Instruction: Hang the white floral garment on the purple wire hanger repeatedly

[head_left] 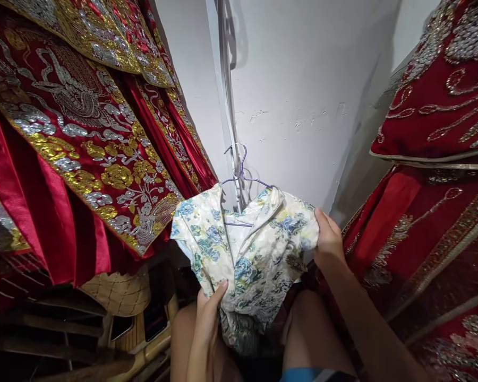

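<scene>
A cream short-sleeved dress (249, 260) with blue and green flowers hangs in front of me on a thin purple hanger (242, 175). The hanger's hook is at a white metal upright on the wall. My left hand (213, 302) is closed on the dress's side below the sleeve, thumb on top. At the other side, my right hand (327, 232) pinches the edge of the sleeve. The front opening spreads in a V at the neck. The lower part of the dress gathers in shadow above my knees.
Red embroidered garments with gold and silver sequins (115, 175) hang close on the left. More beaded red clothing (434, 212) hangs at the right. The white metal upright (224, 79) runs up the grey wall (302, 69). Low at left stands a bamboo frame (151, 345).
</scene>
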The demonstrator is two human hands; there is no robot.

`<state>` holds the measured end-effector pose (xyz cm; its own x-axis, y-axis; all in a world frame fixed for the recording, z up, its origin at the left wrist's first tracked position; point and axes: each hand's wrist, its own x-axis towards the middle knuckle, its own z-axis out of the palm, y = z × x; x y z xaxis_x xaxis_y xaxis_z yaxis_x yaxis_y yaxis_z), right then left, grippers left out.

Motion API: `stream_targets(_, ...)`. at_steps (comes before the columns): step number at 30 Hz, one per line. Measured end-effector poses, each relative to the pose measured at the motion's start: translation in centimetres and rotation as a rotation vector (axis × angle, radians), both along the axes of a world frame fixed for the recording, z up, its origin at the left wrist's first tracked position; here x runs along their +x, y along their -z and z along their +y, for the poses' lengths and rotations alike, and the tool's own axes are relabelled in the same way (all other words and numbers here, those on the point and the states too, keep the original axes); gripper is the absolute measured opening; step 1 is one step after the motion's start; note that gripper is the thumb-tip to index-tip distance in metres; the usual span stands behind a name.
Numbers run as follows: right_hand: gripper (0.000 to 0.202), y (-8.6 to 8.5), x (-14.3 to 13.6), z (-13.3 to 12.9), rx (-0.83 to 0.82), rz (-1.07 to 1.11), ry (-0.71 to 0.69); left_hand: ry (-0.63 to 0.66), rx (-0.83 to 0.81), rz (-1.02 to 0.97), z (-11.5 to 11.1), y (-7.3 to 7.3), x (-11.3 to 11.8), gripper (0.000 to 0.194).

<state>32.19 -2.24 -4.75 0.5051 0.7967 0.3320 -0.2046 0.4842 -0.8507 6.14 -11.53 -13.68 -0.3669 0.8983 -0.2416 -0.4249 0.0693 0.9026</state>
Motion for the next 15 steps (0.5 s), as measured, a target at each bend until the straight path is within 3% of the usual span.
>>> stream_targets(4, 0.058, 4.4, -0.3, -3.4, -0.096, -0.085, 0.135, 0.059, 0.079, 0.05, -0.7, 0.6, 2.4, 0.072)
stream_targets(6, 0.043, 6.9, -1.3, -5.4, -0.168, -0.097, 0.139, 0.082, 0.124, 0.092, -0.7, 1.0, 3.7, 0.072)
stream_targets(7, 0.036, 7.8, -2.1, -6.3, -0.207, -0.119, 0.076, 0.102, 0.145, 0.118, -0.7, 1.1, 4.3, 0.073)
stream_targets(9, 0.034, 8.7, -3.8, -7.5, -0.256, -0.245, -0.262, 0.137, 0.173, 0.174, -0.6, 1.2, 5.3, 0.073)
stream_targets(11, 0.041, 8.5, -5.2, -7.9, -0.278, -0.388, -0.561, 0.156, 0.185, 0.212, -0.6, 1.1, 5.9, 0.07)
stream_targets(12, 0.044, 8.2, -5.8, -7.8, -0.282, -0.44, -0.63, 0.157, 0.185, 0.222, -0.7, 1.0, 6.0, 0.068)
stream_targets(15, 0.048, 7.1, -6.5, -7.1, -0.295, -0.497, -0.617, 0.142, 0.181, 0.245, -1.1, 0.8, 5.9, 0.063)
